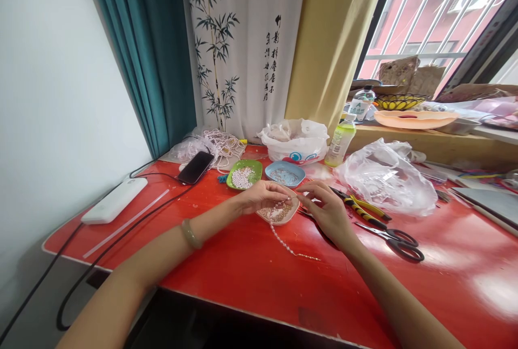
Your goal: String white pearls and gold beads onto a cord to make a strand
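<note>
My left hand (262, 196) and my right hand (327, 210) meet over a pink dish (292, 214) of small beads on the red table (251, 268). Both pinch a thin beaded strand (283, 241) whose free end trails down onto the table toward me. The fingers of each hand are closed in a pinch on it. A green bangle (190, 233) sits on my left wrist. Behind the hands lie a green dish (244, 173) of pale beads and a blue dish (285, 173) of beads.
Black scissors (394, 239) and yellow-handled pliers (362, 210) lie right of my right hand. Also here: a crumpled clear plastic bag (386, 178), a white bag (295, 141), a bottle (340, 141), a black phone (196, 167), a white power bank (115, 200) with cables.
</note>
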The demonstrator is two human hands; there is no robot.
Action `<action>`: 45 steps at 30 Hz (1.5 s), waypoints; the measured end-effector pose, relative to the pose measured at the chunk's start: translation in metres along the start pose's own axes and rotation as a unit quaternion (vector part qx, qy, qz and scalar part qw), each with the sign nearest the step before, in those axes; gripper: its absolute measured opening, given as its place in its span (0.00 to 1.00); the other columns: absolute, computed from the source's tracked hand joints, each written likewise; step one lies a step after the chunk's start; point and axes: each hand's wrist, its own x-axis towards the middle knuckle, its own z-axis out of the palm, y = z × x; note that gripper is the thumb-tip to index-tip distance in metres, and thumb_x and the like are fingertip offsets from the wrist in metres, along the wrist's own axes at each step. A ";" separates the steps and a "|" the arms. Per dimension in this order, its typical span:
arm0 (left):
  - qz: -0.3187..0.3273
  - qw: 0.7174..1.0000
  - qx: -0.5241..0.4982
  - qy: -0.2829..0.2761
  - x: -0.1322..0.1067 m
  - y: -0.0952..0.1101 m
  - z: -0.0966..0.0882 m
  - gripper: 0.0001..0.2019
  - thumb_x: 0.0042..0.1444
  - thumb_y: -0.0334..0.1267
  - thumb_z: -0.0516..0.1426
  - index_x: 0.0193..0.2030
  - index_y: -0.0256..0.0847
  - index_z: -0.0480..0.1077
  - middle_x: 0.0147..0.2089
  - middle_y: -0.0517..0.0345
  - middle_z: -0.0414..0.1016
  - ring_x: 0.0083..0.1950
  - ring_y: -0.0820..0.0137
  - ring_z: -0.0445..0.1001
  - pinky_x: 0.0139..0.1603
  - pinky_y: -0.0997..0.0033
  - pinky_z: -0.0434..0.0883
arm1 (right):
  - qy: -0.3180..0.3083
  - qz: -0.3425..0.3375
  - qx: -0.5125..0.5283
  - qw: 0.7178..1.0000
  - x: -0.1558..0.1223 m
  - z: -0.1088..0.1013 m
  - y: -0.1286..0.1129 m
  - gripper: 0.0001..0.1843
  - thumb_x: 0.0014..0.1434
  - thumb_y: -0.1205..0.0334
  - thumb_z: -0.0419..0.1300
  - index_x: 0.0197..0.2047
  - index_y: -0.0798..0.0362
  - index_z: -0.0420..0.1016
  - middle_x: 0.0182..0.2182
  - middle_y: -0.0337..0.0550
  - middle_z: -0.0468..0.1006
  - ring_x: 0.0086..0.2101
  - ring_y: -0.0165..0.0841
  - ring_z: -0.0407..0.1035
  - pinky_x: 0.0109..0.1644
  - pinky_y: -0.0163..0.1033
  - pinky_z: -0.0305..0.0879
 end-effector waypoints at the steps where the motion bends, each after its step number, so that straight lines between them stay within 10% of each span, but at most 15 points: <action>1: -0.001 1.000 -0.002 -0.002 0.000 0.000 0.000 0.11 0.36 0.33 0.66 0.29 0.32 0.74 0.28 0.53 0.76 0.31 0.74 0.73 0.34 0.78 0.67 | 0.002 0.012 0.015 1.000 0.001 -0.001 0.001 0.09 0.53 0.56 0.56 0.34 0.51 0.71 0.35 0.44 0.68 0.27 0.30 0.63 0.29 0.35 0.62; 20: -0.006 0.999 -0.028 -0.020 0.000 -0.001 0.002 0.10 0.37 0.32 0.65 0.30 0.33 0.74 0.28 0.55 0.76 0.29 0.76 0.73 0.33 0.79 0.66 | -0.081 0.192 0.297 0.932 0.002 0.000 0.014 0.12 0.52 0.53 0.58 0.29 0.53 0.76 0.23 0.37 0.70 0.24 0.25 0.61 0.27 0.31 0.56; 45: 0.032 0.990 0.134 0.004 -0.003 0.003 0.003 0.12 0.43 0.43 0.61 0.30 0.35 0.73 0.33 0.53 0.75 0.34 0.73 0.70 0.33 0.76 0.64 | -0.057 0.266 0.349 0.897 0.003 0.006 0.017 0.11 0.38 0.57 0.68 0.23 0.55 0.75 0.21 0.36 0.71 0.21 0.21 0.59 0.25 0.29 0.56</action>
